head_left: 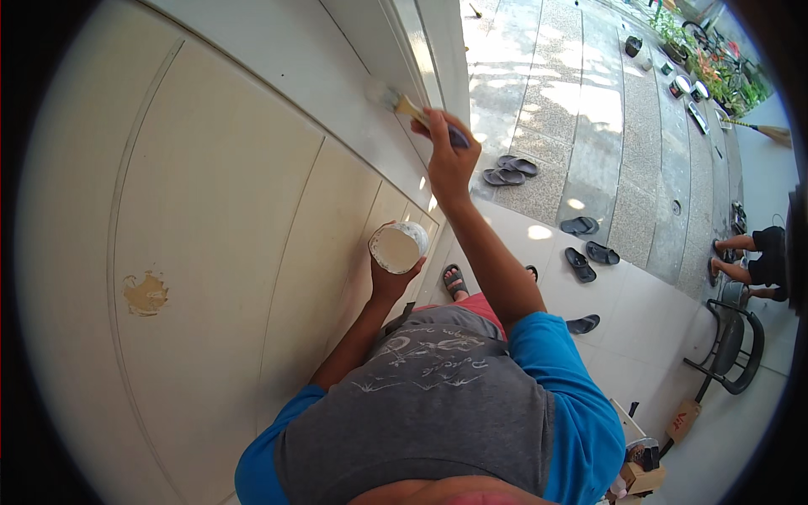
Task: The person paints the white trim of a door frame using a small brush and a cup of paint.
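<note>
My right hand [451,156] is closed round the handle of a paintbrush [410,107]. Its pale bristles are blurred and lie against or close to the white door frame [332,80]; I cannot tell if they touch. Lower down, my left hand [389,282] grips a small white tub [399,247] of cream-coloured paint, with smears round its rim. The tub is held upright beside the cream panelled door [215,194]. A rough tan patch [146,294] marks the door's surface on the left.
Dark sandals [580,264] and slippers [505,172] lie on the tiles and paving to the right. Farther right are a black chair [734,349] and a person's bare legs [734,257]. Buckets [680,86], plants [715,76] and a broom [770,133] stand at the far right.
</note>
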A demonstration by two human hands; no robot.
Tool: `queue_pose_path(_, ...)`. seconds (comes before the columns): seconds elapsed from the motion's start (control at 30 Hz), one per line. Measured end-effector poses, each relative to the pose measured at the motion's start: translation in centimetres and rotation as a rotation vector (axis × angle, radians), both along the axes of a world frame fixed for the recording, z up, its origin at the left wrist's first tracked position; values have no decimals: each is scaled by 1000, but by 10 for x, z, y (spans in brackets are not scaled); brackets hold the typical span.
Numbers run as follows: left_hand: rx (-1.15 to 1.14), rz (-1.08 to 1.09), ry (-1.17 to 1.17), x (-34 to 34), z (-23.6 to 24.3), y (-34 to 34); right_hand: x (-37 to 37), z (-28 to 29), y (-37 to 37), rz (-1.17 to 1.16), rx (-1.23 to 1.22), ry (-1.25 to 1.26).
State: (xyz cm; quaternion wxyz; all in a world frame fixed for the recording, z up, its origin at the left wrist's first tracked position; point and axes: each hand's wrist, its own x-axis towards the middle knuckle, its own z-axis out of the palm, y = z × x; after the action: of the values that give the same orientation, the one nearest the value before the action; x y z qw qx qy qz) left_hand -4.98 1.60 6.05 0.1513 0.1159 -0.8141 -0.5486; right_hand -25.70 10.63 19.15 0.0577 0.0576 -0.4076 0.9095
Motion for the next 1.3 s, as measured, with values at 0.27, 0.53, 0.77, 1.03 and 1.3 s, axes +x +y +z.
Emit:
queue_pose_path(0.27,-77,22,52,-1,-1,4,14,-182,14,-138,379,-419)
queue_pose_path(0.53,82,37,75,0,-7,4,16,75,9,72,-47,-52)
queue_pose_path(0.77,-6,-4,55,-12,3,5,4,0,1,186,-184,-99)
queue_pose_path(1.03,-79,-21,110,-19,-2,14,43,-181,59,35,247,-530)
queue_pose_path(1.3,-24,-127,57,-45,-6,51,39,-194,178,-112,303,-577)
